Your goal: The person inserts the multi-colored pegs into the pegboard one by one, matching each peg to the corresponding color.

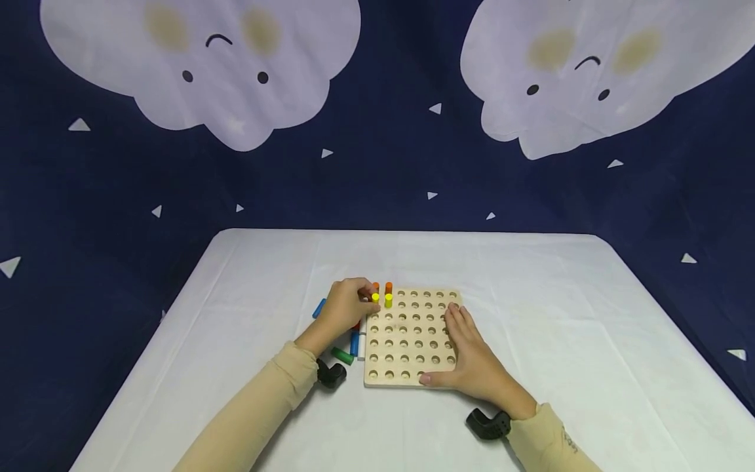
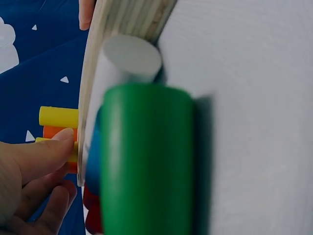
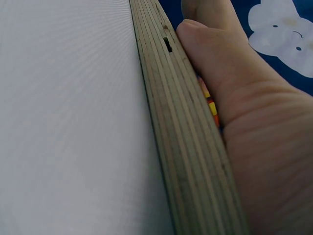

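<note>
A square wooden pegboard [image 1: 396, 335] with rows of round holes lies on the table. Two orange pegs [image 1: 388, 287] stand in its far left corner, with two yellow pegs [image 1: 388, 300] in front of them. My left hand [image 1: 345, 305] pinches the left yellow peg [image 2: 73, 152] between thumb and fingers, at the board's left edge. My right hand [image 1: 472, 357] rests over the board's near right corner, fingers extended on the right side and thumb along the near edge. In the right wrist view, its thumb [image 3: 210, 46] lies over the board's layered side [image 3: 176, 117].
Loose pegs lie left of the board: a green peg [image 1: 342, 356], blue pegs [image 1: 319, 308], white pegs [image 1: 362, 347] and red ones partly hidden by the left hand. The white-covered table [image 1: 531, 275] ends at a dark blue cloth [image 1: 383, 196] with clouds.
</note>
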### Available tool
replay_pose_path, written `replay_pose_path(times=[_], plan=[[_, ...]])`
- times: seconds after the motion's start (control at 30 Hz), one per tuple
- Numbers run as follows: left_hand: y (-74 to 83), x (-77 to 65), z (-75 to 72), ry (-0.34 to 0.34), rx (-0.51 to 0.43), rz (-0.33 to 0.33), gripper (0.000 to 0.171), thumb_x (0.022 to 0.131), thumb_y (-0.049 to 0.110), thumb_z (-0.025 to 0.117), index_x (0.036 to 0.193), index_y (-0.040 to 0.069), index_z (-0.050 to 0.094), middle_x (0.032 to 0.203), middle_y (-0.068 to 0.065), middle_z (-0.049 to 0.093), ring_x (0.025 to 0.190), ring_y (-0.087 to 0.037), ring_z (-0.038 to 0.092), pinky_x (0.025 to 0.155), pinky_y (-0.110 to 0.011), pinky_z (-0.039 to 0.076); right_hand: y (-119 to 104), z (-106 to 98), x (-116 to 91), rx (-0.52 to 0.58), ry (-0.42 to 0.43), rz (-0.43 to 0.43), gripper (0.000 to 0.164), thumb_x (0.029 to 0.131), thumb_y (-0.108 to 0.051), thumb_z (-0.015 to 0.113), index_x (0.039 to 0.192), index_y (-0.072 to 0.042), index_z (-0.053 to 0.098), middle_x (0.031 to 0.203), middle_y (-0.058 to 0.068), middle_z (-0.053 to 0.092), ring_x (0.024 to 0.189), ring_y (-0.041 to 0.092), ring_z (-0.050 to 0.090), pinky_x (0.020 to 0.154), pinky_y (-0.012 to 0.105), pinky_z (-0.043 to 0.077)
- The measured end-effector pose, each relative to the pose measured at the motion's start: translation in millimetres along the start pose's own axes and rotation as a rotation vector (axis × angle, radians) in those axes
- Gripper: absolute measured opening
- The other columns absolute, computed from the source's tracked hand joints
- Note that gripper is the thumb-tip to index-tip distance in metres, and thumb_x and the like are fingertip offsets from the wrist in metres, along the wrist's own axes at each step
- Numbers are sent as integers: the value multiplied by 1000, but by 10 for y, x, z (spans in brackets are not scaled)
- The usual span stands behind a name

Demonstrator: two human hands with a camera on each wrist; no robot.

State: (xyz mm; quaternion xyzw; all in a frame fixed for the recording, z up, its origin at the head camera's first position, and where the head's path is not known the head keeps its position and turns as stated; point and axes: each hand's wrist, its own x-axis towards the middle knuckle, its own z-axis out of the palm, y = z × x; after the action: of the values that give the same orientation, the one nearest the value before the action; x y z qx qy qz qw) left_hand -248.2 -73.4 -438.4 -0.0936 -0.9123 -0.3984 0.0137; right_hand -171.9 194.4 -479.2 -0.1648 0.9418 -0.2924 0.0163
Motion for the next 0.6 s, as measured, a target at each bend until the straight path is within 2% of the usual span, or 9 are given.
replay_pose_path(times=[0.1,0.23,0.43,0.6], plan=[[-14,-6,-73,-6,-11,-9,29,78,15,85,104,9,74,101,-4,74,96,-20,68,86,-36,56,-6,-3,15,-7,-3,-1,141,58,-80,76,158,-3,12,168,11,2,154,38,-2,116,67,18],[-97,-38,-260,-6,-28,-1,33,80,16,83,111,8,73,110,-5,74,107,-24,67,94,-41,54,-23,-2,40,-6,-13,2,141,59,-79,77,158,-3,12,168,11,1,154,38,-3,118,65,16],[-344,-85,-521,11,-23,-42,34,83,14,80,114,6,71,113,-7,73,105,-24,66,95,-41,54,-12,5,56,-13,-28,7,142,59,-79,76,159,-4,9,168,10,-1,155,37,-4,119,64,15],[-504,-133,-621,-2,51,-72,35,86,15,78,118,5,68,115,-11,72,101,-25,65,90,-40,54,-3,17,70,-10,-29,5,142,59,-79,77,159,-4,8,168,9,-2,155,36,-5,119,65,14]])
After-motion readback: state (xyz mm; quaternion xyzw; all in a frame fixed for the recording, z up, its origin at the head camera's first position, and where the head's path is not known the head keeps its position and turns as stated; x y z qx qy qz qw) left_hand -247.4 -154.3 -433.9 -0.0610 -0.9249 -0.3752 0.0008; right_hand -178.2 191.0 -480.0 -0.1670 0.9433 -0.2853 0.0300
